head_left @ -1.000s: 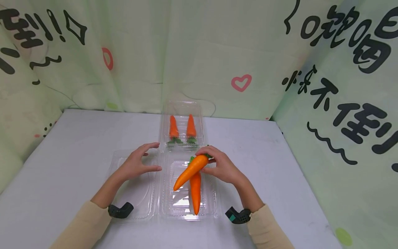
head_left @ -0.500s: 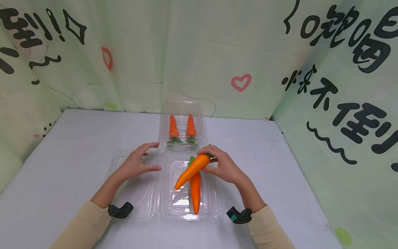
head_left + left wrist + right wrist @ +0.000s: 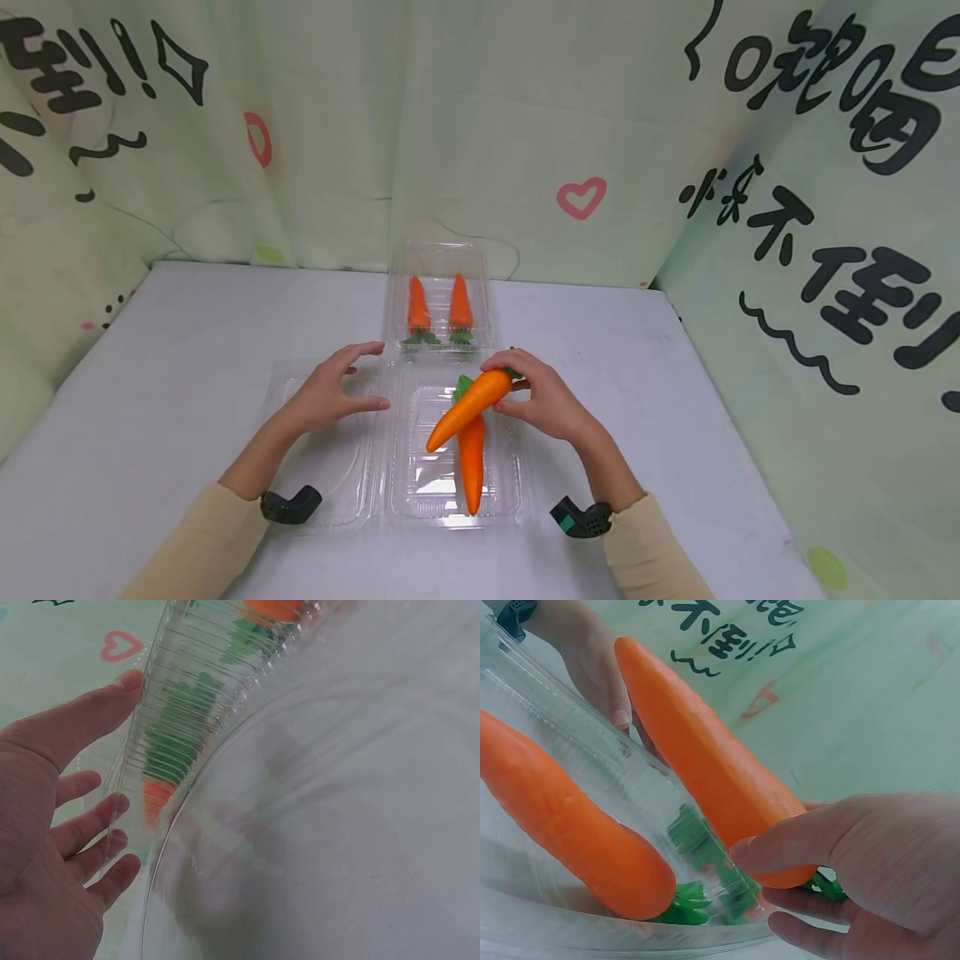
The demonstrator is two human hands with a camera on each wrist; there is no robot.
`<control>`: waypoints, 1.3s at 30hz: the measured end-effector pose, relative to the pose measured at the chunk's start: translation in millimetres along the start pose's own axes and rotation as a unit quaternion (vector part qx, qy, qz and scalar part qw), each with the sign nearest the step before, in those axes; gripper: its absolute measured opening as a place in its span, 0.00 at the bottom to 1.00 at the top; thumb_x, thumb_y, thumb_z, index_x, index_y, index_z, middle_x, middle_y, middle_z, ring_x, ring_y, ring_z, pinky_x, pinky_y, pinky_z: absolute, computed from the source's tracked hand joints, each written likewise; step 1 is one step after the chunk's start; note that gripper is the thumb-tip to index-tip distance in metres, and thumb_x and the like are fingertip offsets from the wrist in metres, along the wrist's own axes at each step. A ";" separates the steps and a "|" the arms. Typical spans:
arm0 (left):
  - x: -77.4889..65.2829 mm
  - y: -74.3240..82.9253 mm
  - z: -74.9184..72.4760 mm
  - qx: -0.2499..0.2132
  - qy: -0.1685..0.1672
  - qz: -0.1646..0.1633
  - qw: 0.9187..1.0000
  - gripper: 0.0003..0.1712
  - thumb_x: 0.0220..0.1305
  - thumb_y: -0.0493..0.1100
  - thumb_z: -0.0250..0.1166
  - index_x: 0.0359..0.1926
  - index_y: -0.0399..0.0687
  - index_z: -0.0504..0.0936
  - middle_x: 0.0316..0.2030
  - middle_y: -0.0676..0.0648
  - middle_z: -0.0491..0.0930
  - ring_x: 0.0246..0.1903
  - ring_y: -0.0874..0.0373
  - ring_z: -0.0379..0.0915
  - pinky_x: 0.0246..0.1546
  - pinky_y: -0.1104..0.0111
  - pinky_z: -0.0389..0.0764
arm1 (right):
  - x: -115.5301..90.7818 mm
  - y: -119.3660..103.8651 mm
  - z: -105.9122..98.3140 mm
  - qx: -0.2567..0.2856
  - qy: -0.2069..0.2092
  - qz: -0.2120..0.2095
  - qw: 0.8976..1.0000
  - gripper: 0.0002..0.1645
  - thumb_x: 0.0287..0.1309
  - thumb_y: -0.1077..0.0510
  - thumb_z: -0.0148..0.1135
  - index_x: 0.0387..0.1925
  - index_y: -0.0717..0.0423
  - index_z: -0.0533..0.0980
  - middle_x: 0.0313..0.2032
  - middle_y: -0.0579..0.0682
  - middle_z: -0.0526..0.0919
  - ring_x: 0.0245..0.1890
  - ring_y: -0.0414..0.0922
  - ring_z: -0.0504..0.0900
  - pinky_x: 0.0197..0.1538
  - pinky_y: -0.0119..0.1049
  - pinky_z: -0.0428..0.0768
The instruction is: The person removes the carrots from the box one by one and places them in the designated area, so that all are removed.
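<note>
Pale green cloth (image 3: 480, 100) hangs beyond the left hand (image 3: 330, 397) and the right hand (image 3: 545, 402) and along both sides of them, marked with black lettering (image 3: 840, 257) and pinkish hearts (image 3: 582, 216), while a white counter (image 3: 600, 325) spreads out below. On my feed the right hand pinches a carrot (image 3: 467, 410) by its thick end, next to the green leaves (image 3: 825, 886), thumb on one flank and fingers on the other. It slants, tip aimed down and across toward the left forearm (image 3: 258, 458), and I see it over the clear tray (image 3: 416, 492) that lies between the hands. To the left of the right hand, a second carrot (image 3: 472, 467) lies in the tray, its leafy end farther off and its tip pointing back between the wrists. From the right wrist I make out a gap between the two

My left hand view shows that hand spread, thumb well away from the fingers, above a clear lid (image 3: 330, 492) laid open beside the tray; I cannot tell whether its fingertips touch the plastic. Beyond both hands, near the cloth, a clear box (image 3: 397, 292) holds two more carrots (image 3: 461, 307), leaves toward the hands. Black bands (image 3: 291, 506) circle both wrists, just ahead of beige sleeves (image 3: 202, 533)
</note>
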State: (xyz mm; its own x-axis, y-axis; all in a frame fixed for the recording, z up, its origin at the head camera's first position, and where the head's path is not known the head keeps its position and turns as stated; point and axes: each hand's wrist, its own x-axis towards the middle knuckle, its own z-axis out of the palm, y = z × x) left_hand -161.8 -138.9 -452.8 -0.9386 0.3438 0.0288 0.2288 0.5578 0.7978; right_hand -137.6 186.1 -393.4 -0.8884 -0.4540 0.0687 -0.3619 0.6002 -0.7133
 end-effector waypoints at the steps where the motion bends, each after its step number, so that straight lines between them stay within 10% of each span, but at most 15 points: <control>1: 0.2 0.0 0.2 0.000 0.000 0.000 1.000 0.49 0.48 0.51 0.76 0.70 0.53 0.63 0.68 0.43 0.66 0.66 0.43 0.62 0.62 0.46 0.72 | -0.1 0.2 0.0 0.000 0.000 -0.001 1.000 0.26 0.52 0.63 0.70 0.54 0.46 0.75 0.52 0.47 0.77 0.50 0.46 0.77 0.54 0.43 0.83; 39: -0.2 0.4 -0.3 -0.005 0.002 -0.005 1.000 0.49 0.48 0.51 0.77 0.70 0.53 0.63 0.69 0.43 0.65 0.66 0.42 0.62 0.61 0.45 0.72 | -6.8 6.6 -4.0 -0.010 0.025 0.029 0.999 0.28 0.51 0.64 0.71 0.54 0.46 0.75 0.53 0.49 0.78 0.50 0.47 0.78 0.54 0.45 0.83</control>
State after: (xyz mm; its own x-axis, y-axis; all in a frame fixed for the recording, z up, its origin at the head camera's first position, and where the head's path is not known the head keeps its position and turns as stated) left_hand -161.6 -139.0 -452.3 -0.9417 0.3355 0.0241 0.2176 0.5531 0.8042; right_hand -135.1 195.8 -395.7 -0.9204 -0.3859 0.0628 -0.3152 0.6373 -0.7032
